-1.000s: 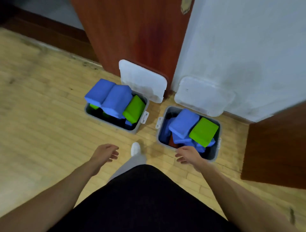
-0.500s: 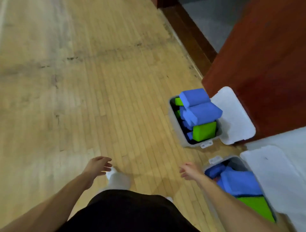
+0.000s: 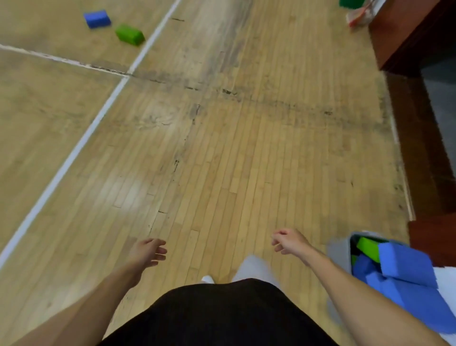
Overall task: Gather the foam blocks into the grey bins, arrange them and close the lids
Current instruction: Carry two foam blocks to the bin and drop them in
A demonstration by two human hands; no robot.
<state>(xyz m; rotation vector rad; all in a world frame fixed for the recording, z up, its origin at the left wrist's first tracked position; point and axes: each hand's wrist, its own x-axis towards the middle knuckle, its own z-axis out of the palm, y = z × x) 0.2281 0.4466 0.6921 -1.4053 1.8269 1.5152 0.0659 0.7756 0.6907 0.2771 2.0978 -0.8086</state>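
Note:
Two loose foam blocks lie far off on the wooden floor at the top left: a blue block (image 3: 97, 18) and a green block (image 3: 130, 34) beside a white floor line. At the lower right edge a grey bin (image 3: 341, 249) is piled with blue blocks (image 3: 407, 264) and a green one (image 3: 368, 245). My left hand (image 3: 148, 252) hangs low over the floor, fingers apart, holding nothing. My right hand (image 3: 288, 240) is also free, fingers loosely curled, left of the bin.
A red-brown wooden door or cabinet (image 3: 409, 32) stands at the top right, with a dark skirting strip (image 3: 424, 158) along the right side. A green object (image 3: 350, 3) and a pale red-trimmed item (image 3: 359, 14) sit at the top edge. My white-socked feet (image 3: 251, 268) show below.
The view has swung left, away from the bins and onto the open floor. One bin has left the frame; the other slid to the lower right edge. Both hands stay free.

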